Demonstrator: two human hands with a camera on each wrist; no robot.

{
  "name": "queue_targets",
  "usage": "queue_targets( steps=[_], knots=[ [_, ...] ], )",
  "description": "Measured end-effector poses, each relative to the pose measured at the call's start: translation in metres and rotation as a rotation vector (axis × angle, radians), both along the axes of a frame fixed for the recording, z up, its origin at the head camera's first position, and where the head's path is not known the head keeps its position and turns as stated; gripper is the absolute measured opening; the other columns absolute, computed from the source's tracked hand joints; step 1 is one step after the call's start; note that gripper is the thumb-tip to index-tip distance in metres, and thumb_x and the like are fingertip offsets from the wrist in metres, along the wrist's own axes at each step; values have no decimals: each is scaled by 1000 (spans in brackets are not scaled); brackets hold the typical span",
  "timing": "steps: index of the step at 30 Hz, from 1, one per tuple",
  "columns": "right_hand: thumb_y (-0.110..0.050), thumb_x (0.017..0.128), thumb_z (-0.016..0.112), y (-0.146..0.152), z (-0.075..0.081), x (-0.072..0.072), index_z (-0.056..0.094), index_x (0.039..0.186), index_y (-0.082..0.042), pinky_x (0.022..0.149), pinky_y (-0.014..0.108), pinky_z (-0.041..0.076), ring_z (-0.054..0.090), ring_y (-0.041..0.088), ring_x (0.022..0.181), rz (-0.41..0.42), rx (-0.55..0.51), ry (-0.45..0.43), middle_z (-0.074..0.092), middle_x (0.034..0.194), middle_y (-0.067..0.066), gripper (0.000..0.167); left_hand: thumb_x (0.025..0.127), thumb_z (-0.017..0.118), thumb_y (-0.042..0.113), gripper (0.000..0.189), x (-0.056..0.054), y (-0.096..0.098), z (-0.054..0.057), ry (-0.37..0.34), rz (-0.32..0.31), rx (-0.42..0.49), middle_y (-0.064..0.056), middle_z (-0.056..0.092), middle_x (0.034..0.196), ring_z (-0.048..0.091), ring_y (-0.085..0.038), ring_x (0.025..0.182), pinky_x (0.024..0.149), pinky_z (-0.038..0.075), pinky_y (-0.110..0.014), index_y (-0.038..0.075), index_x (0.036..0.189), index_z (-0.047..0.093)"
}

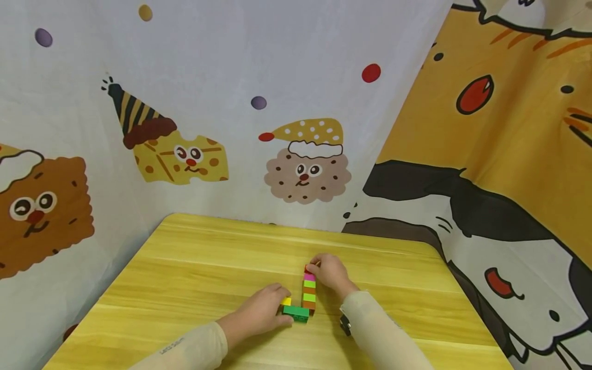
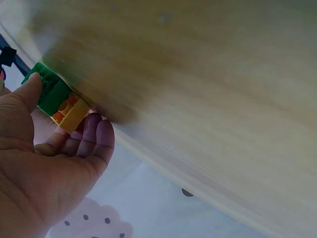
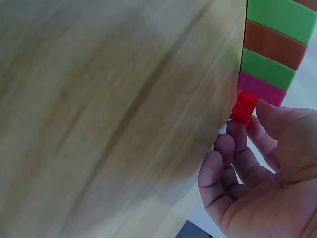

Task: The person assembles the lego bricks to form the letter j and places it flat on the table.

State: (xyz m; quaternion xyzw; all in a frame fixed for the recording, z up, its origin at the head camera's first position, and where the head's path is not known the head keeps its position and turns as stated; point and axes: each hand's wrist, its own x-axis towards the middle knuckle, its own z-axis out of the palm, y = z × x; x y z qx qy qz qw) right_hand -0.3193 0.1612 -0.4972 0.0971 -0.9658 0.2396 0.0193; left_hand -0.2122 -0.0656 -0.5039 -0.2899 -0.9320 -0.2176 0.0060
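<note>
Toy building blocks are laid out on the wooden table. My left hand (image 1: pixel 259 312) holds the near end, its thumb on a dark green block (image 1: pixel 297 311) and its fingers by a yellow block (image 2: pixel 74 114). From the green block's right end, a row of orange-brown and lime green blocks (image 1: pixel 309 297) runs away from me to a pink block (image 3: pixel 261 89). Past the pink one, my right hand (image 1: pixel 330 272) pinches a small red block (image 3: pixel 244 107) between thumb and index finger. Whether the red block is joined to the pink one cannot be told.
The pale wooden table (image 1: pixel 208 257) has rounded far corners. Behind it and on both sides hangs a white curtain (image 1: pixel 222 61) with cartoon prints. A dark wrist device (image 1: pixel 345 325) shows at the right sleeve.
</note>
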Motion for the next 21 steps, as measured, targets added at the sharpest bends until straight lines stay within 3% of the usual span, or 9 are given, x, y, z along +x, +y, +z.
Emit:
queue_targets(
  steps=[21],
  knots=[
    [-32, 94, 70, 8, -3, 3, 71, 105, -13, 69, 36, 52, 59, 15, 77, 11, -84, -32, 68, 90, -1, 23, 82, 76, 51, 66, 1, -2, 0, -32, -7, 17, -4, 62, 120, 61, -19, 106, 93, 52, -37, 7, 129, 61]
  ],
)
